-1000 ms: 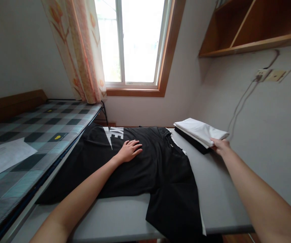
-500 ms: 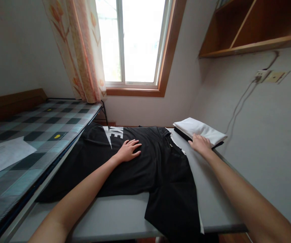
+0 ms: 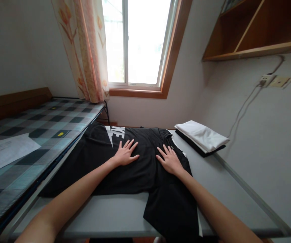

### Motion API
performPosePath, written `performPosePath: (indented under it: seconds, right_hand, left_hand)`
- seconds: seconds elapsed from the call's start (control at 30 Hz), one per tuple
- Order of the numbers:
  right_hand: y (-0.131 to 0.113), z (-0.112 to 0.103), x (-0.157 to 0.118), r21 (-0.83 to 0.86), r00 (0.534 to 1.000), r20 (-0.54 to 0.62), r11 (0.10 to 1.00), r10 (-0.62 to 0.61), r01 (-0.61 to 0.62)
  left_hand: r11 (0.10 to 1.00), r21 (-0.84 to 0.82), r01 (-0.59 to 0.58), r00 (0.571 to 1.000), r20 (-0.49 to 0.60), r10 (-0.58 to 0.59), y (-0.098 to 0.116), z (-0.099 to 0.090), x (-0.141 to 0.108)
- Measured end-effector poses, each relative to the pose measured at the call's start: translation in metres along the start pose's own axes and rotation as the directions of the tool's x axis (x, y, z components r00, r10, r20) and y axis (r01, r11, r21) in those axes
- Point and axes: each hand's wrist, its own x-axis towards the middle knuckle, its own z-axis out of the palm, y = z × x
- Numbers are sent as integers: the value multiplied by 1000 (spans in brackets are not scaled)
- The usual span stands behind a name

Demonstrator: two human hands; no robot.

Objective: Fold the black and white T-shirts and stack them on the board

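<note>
A black T-shirt with large white lettering lies spread over the table, its collar toward the right and one sleeve reaching down to the near edge. Flat on its middle, just below the lettering, rests my left hand with fingers spread. My right hand also lies open on the shirt, near the collar. Something white shows along the shirt's right edge, partly hidden underneath. To the right of the collar sits a folded stack of clothes, a white one on top of a black one. Neither hand grips anything.
The light grey table stands against the right wall. Along its left runs a bed with a checked mattress, where a sheet of paper lies. A wooden shelf hangs above a socket with a cable.
My right hand has left the folded stack and moved left onto the black T-shirt. The left hand stays on the shirt, its fingers now more spread. The view has shifted slightly.
</note>
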Motion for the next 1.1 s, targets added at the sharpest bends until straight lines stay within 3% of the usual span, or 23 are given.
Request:
performPosePath:
  seconds: [0.1,0.2,0.3,0.37,0.47,0.67,0.83,1.1]
  right_hand:
    - [4,-2,3,-6,1000,3,1000,10,-10]
    - [6,-2,8,-20,1000,6,1000,15,-15]
    - [6,-3,16,-27,1000,11,999,18,-17]
    - [7,-3,22,-25,1000,12,1000,16,-15]
    - [10,-4,32,-22,1000,8,1000,21,-21]
    - [25,-3,59,-14,996,-3,995,94,-94]
    - [38,-1,78,-17,975,3,975,222,-222]
    - [58,0,66,-24,948,-58,949,313,-315]
  left_hand:
    - [977,56,208,978,-3,-208,-18,-7,-23]
    - [865,139,481,875,-28,-482,-48,-16,-55]
    - [782,170,599,795,-10,-607,-77,-24,-83]
    - [775,171,609,786,4,-618,-90,-27,-90]
    - [787,163,596,796,9,-605,-99,-28,-83]
    - [825,125,552,832,-15,-555,-112,-23,-35]
    - [827,101,552,833,-33,-552,-117,-21,-8]
    - [829,116,547,836,-46,-546,-142,-22,-25]
